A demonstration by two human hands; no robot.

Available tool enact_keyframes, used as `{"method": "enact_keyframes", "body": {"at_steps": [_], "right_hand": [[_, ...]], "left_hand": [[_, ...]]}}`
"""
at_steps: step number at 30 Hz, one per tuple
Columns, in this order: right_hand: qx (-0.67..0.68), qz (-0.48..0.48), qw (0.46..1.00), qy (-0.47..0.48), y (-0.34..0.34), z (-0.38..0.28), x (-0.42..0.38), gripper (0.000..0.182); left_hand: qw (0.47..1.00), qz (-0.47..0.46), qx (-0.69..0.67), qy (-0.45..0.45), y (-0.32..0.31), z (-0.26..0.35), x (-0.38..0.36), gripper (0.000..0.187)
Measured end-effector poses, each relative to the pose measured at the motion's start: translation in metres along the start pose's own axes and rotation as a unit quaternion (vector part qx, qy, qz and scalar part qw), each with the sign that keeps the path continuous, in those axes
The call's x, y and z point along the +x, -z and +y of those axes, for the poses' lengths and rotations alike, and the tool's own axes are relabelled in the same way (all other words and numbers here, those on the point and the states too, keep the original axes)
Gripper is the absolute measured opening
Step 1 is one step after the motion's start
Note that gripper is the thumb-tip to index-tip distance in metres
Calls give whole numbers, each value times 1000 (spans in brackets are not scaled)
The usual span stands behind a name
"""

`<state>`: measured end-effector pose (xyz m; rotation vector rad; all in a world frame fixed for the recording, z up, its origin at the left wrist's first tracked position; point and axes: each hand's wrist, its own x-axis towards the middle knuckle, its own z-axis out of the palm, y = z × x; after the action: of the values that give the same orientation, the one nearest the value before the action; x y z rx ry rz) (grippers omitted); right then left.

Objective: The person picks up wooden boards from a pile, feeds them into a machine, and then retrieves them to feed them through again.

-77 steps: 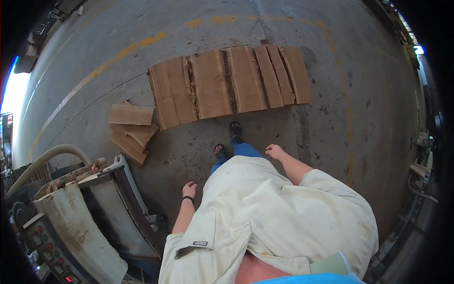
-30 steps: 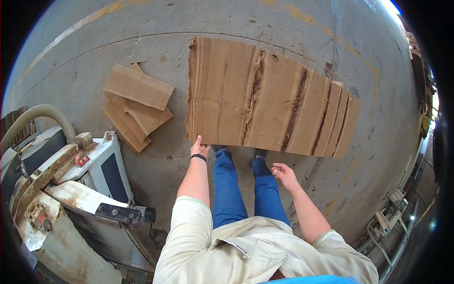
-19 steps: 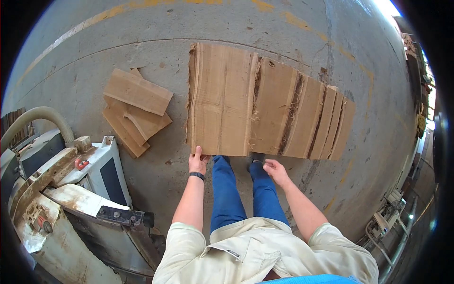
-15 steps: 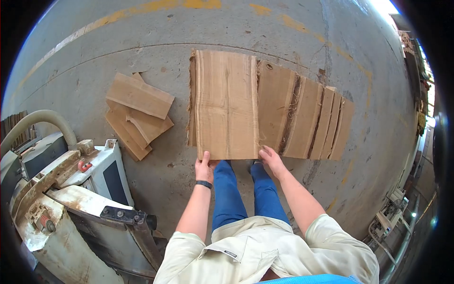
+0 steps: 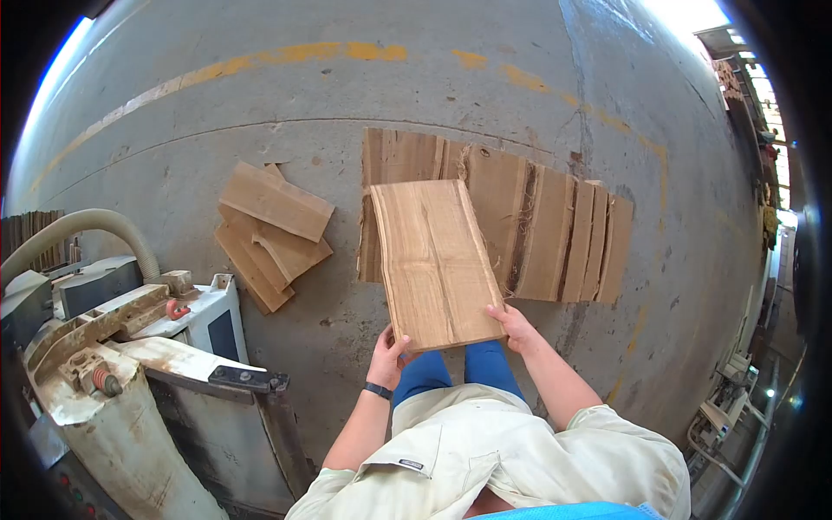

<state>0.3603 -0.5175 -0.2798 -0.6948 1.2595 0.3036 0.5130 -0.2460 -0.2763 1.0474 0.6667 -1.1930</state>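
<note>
A wide wooden board (image 5: 438,260) with visible grain and darker streaks down its middle is held in front of me, tilted a little to the left at its far end. My left hand (image 5: 390,357) grips its near left corner, thumb on top, with a dark band on the wrist. At the near right corner, my right hand (image 5: 513,327) pinches the edge, thumb up and fingers underneath. Beyond and to the right, a row of rough-edged boards (image 5: 546,234) lies side by side on the floor, partly covered by the held board.
A loose pile of boards (image 5: 276,201) lies on the floor to the left. A worn white machine (image 5: 130,416) with a thick hose (image 5: 113,221) stands at the near left. Yellow lines (image 5: 377,51) mark the concrete floor. Metal equipment (image 5: 724,407) stands along the right side.
Both hands have raised the board and drawn it toward my body, and its far end has swung left. More of the row of boards behind it now shows.
</note>
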Motion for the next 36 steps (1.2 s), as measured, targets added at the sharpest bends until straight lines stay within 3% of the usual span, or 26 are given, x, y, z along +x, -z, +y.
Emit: {"method": "enact_keyframes", "body": {"at_steps": [6,18,25,33,36], "right_hand": [[-55,23,997,56,9,10,-42,49],[-78,-48,993,69,79,44,-133,42],[-111,-186,967,137,99,43,-186,39],[-246,-338,874,246,24,54,-220,48],[-313,-349,847,252,-21,70,-245,48]], "left_hand": [[997,-69,31,4,6,-16,-17,48],[997,-35,5,-74,-37,-97,-134,46],[975,-17,-61,-212,-66,-168,-244,45],[898,-4,-115,-425,-32,-213,-346,48],[870,35,-147,-470,-7,-235,-375,49]]}}
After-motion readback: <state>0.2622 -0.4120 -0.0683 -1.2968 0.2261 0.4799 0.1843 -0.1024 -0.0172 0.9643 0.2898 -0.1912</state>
